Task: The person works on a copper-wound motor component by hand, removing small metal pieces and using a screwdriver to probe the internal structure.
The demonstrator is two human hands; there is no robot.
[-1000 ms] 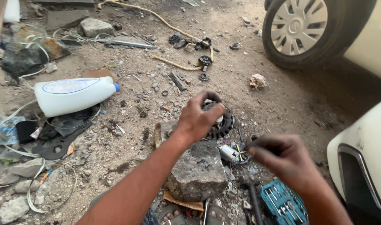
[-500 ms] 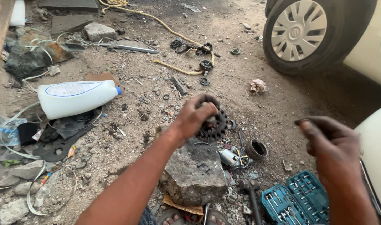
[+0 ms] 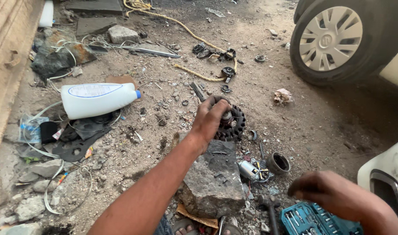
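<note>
Dismantling partway: left hand (image 3: 209,119) fingers clasp the toothed rotor (image 3: 230,124) behind the stone block (image 3: 213,182); right hand (image 3: 333,198) empty, fingers loosely curled, removed ring (image 3: 278,162) lying beside.

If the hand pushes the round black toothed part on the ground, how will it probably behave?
The round black toothed part looks like solid metal, so it is probably stiff and heavy for its size. It lies flat on gritty ground, so it would likely scrape, not roll. The left hand grips it from above; grime might make it slippery.

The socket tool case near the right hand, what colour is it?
Teal-blue plastic socket case, seen in the head view.
</note>
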